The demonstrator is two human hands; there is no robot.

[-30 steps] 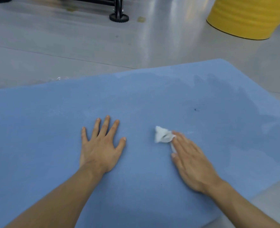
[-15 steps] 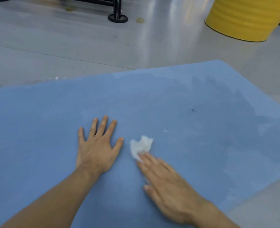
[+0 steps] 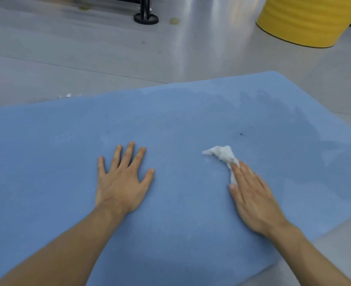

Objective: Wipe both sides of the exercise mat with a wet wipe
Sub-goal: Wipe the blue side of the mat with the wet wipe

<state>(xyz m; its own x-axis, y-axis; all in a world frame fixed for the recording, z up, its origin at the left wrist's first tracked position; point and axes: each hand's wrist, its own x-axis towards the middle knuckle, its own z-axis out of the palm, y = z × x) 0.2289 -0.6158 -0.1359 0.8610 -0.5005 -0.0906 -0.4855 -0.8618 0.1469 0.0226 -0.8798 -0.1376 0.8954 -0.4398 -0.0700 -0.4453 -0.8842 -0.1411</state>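
Rightward since half a second ago, our right hand (image 3: 255, 201) has swept the wipe (image 3: 224, 154) away from our left hand (image 3: 122, 182). Both hands lie flat, fingers straight, the right fingertips pressing the wipe onto the mat (image 3: 170, 112). The wipe's crumpled length points far-left; the mat's long axis runs left to right.

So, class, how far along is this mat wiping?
Done: darker damp patches cover the far right of the mat. In hand: the right hand presses the wet wipe onto the middle; the left hand rests flat on the mat. Left: the paler left stretch looks unwiped; the underside cannot be judged.
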